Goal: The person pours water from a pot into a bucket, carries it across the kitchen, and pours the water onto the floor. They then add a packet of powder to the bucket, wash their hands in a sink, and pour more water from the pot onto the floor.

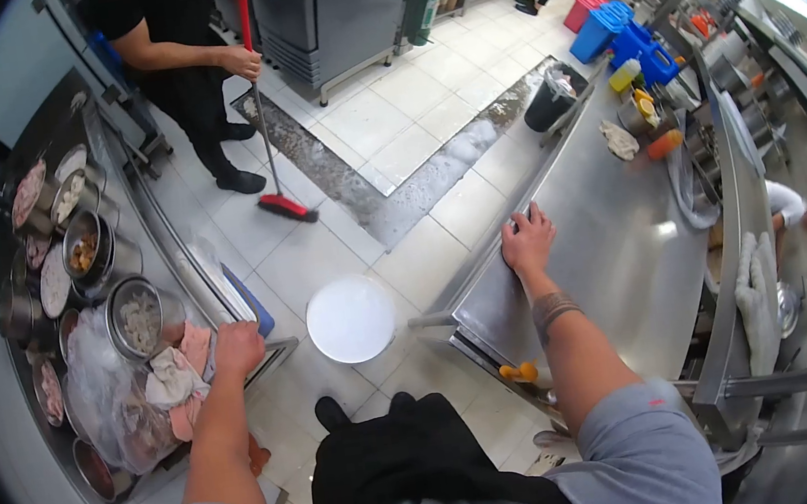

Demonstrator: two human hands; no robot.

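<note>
Fisted, the left hand is gripping the prep cart's rim; the white lid is lying at 3 o'clock, between it and the flat-pressed right hand.

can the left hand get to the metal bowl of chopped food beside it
Probably yes: the left hand rests on the counter edge beside the crumpled cloths, and the metal bowl sits just past them, with nothing covering it.

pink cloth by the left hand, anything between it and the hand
Nothing visible. The left hand rests at the prep station's edge, right beside the pink cloth, which lies next to a white cloth. Whether the fingers touch the pink cloth cannot be told.
</note>
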